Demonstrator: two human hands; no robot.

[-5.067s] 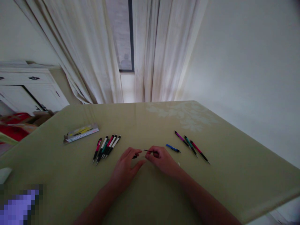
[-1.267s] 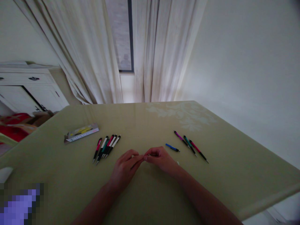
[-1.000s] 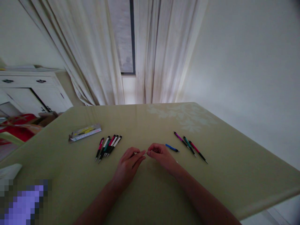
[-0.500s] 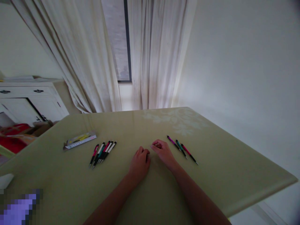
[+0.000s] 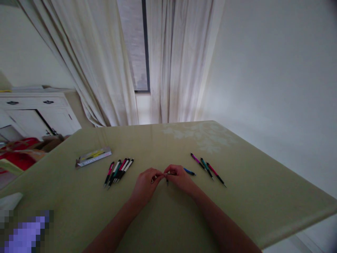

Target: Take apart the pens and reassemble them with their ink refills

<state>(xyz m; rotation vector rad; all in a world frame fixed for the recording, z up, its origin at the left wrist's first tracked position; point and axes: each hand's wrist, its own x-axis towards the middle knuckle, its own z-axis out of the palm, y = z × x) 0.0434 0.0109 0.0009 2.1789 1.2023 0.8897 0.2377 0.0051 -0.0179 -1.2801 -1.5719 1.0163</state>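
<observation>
My left hand (image 5: pixel 147 182) and my right hand (image 5: pixel 179 178) meet over the middle of the table, fingertips pinched together and touching. From behind my right hand the blue end of a pen (image 5: pixel 190 172) sticks out to the right. A small dark piece with a pointed tip (image 5: pixel 167 182) shows below the joined fingertips. Whether it belongs to the blue pen I cannot tell, as the fingers cover the parts between. What my left fingers pinch is hidden.
Several pink, white and green pens (image 5: pixel 118 172) lie bunched to the left, beside an open pen box (image 5: pixel 94 157). To the right lie a purple pen (image 5: pixel 197 161), a green pen (image 5: pixel 207 169) and a red pen (image 5: pixel 216 174). The table (image 5: pixel 250 196) has a wall along its right.
My hands, apart before, have come together at the fingertips. The blue pen end and the dark tip have come into sight. The view has shifted slightly.
</observation>
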